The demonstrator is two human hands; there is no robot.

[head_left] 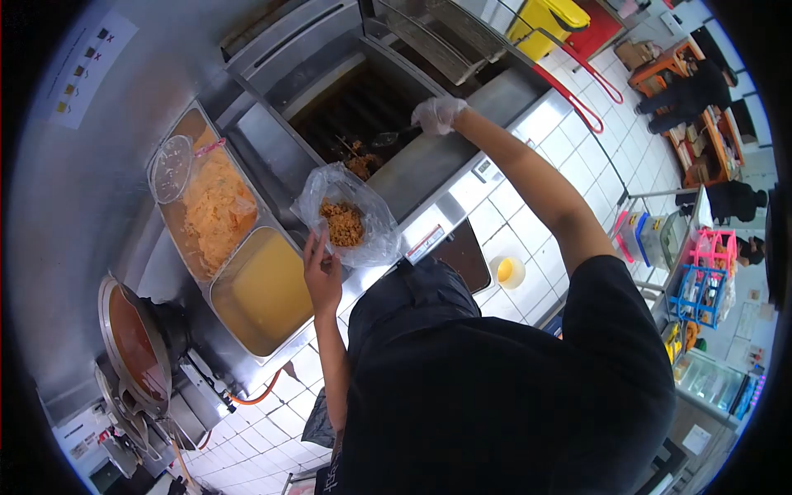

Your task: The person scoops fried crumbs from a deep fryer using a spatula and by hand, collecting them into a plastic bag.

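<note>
My left hand (322, 276) grips the near-left edge of a clear plastic bag (373, 206), its fingers at the rim. Brown fried crumbs (342, 223) lie inside the open bag. My right hand (439, 115), in a clear plastic glove, is closed above the edge of the deep fryer (293, 78). A spoon-like utensil (385, 139) extends from that hand over the dark oil; its exact kind is hard to make out. More brown crumbs (360, 165) sit at the fryer's near corner, just beyond the bag.
Left of the bag stand a metal tray of orange-coated food (216, 198) with a strainer (172, 169) and a pan of yellow liquid (268, 285). A large pot of reddish liquid (136, 330) is at far left. Red-handled fry baskets (445, 33) lie beyond the fryer.
</note>
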